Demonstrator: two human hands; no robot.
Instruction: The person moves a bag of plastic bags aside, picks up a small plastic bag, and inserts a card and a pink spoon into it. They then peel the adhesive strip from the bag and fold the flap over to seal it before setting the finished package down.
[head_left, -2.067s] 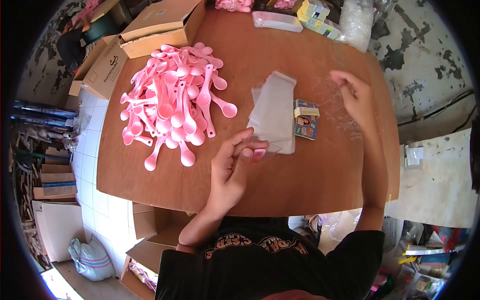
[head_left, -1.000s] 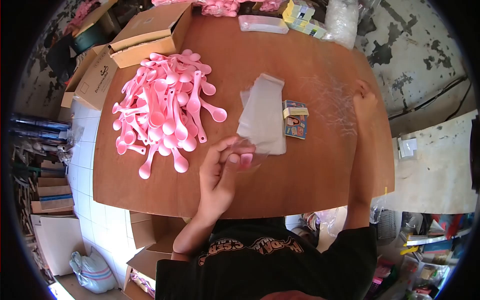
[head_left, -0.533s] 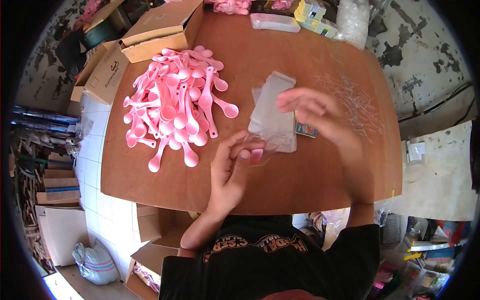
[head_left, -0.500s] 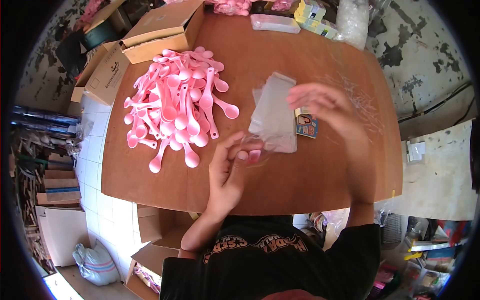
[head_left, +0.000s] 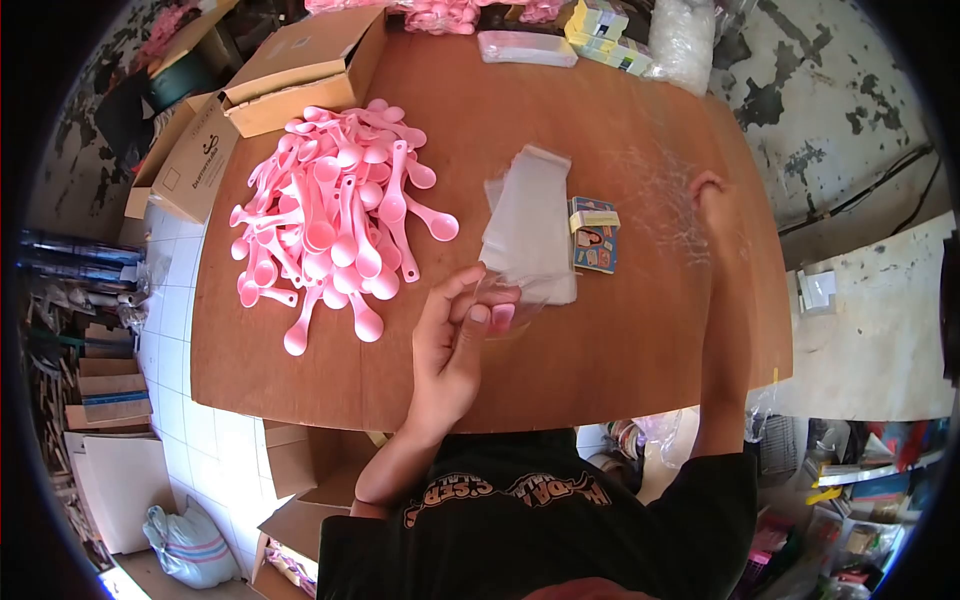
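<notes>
My left hand [head_left: 450, 345] pinches a clear plastic bag [head_left: 535, 290] near the front of the table. A small pink piece [head_left: 502, 317] shows in or behind the bag by the thumb; its full shape is hidden. Just beyond lies a stack of flat clear bags [head_left: 525, 215]. To their right sits a bundle of small blue printed cards [head_left: 597, 250] with a pale band across it. Over at the right, my right hand [head_left: 712, 195] is closed with curled fingers, beside scattered thin clear strips [head_left: 665, 215]. Whatever its fingers may hold is too small to make out.
A large heap of pink measuring spoons [head_left: 340, 210] covers the table's left part. Behind it stands a cardboard box [head_left: 300, 80]. Along the back edge are a clear-wrapped pack [head_left: 527, 48], yellow-and-white card stacks [head_left: 605, 40] and a plastic roll [head_left: 682, 45].
My right hand has moved right, from above the clear bags and cards to the thin strips, and its fingers have closed. My left hand keeps its hold on the bag.
</notes>
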